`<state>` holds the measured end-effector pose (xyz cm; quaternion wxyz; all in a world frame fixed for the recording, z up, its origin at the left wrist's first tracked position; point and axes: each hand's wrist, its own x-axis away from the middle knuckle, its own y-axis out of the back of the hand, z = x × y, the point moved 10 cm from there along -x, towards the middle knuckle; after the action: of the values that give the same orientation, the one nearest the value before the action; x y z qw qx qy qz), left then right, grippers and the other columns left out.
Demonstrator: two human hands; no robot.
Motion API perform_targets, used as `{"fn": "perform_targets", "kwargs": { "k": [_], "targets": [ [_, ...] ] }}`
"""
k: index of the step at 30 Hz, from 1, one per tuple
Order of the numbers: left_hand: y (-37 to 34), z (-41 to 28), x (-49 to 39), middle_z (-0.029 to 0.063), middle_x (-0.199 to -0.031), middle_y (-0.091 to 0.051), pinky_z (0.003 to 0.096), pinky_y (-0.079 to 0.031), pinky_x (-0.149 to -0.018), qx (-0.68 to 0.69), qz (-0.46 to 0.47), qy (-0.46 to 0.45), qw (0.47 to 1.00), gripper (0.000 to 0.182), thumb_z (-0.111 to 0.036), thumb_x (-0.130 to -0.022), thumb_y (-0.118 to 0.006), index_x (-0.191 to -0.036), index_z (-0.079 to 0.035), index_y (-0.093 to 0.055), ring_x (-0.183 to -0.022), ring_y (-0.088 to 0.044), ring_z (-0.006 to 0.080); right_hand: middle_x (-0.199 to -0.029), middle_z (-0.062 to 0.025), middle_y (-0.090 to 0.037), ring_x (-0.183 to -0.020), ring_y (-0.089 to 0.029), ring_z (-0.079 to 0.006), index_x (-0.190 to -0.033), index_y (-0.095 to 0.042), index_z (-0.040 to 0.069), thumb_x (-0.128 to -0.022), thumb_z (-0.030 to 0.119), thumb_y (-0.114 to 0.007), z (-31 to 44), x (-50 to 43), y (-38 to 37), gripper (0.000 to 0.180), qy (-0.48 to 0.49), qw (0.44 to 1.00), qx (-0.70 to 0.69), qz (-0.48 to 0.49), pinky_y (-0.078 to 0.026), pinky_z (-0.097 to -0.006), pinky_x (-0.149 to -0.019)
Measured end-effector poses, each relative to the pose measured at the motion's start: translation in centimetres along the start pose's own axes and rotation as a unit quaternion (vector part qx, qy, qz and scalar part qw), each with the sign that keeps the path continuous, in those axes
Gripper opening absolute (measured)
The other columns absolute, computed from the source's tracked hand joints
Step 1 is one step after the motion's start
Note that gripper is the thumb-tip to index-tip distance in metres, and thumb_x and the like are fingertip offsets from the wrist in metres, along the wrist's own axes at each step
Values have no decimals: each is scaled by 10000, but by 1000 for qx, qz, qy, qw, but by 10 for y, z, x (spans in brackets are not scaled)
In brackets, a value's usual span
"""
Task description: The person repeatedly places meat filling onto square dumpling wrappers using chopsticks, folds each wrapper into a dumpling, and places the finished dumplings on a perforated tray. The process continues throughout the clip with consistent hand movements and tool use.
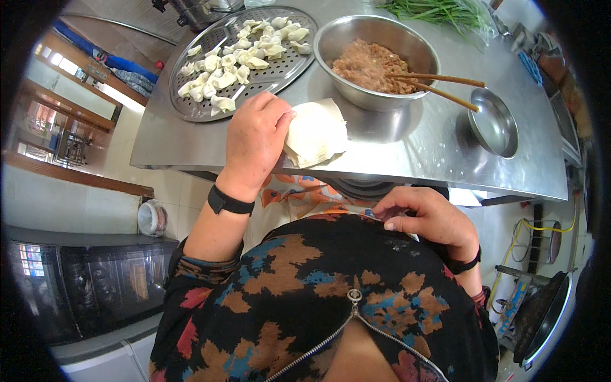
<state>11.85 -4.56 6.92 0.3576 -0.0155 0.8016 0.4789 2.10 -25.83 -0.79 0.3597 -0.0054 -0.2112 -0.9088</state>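
My left hand (258, 136), fingers curled, is at the left edge of a stack of square dumpling wrappers (317, 133) on the steel table. Its fingertips touch the stack's edge; whether they pinch a wrapper is hidden. Just behind that hand, folded dumplings (224, 79) lie on a round perforated metal tray (281, 79). Low in front of the table edge, my right hand (427, 219) hangs near my waist, fingers loosely bent, thumb apart, holding nothing visible. Beyond the stack stands a steel bowl (329, 47) of minced filling (370, 64), with two wooden chopsticks (444, 81) resting in it.
A small steel bowl (494, 124) sits tilted at right, near the chopstick ends. Green leafy stalks (434, 12) in a plastic bag lie at the back. Below the table's right side is a dark wok (544, 320). A black glossy cabinet (110, 281) stands at left.
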Motion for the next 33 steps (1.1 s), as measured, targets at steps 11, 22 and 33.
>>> {"fn": "perform_targets", "kwargs": {
  "k": [11, 22, 33],
  "targets": [
    [9, 7, 7, 79, -834, -634, 375, -501, -704, 32, -32, 24, 999, 43, -48, -799, -690, -833, -56, -666, -809, -615, 288, -1029, -96, -699, -948, -663, -218, -1132, -655, 31, -897, 130, -688, 3, 3, 2, 258, 9, 1000, 6, -2, -517, -336, -855],
    [21, 27, 18, 59, -864, -648, 258, -496, -699, 96, -61, 88, 990, 53, -36, -867, -678, -902, 1, -663, -740, -610, 141, -983, -105, -706, -908, -678, -209, -1119, -661, 28, -893, 115, -685, 14, -3, 8, 243, 24, 999, 29, -22, -525, -325, -828],
    [-28, 71, 42, 27, -969, -627, 234, -481, -781, 549, -26, 347, 760, 177, -15, -900, -656, -1057, -2, -575, -876, -580, 92, -972, -82, -689, -916, -672, -198, -1119, -675, 23, -869, 61, -693, 22, -9, 17, 254, 17, 998, 45, -44, -522, -308, -812]
  ]
}}
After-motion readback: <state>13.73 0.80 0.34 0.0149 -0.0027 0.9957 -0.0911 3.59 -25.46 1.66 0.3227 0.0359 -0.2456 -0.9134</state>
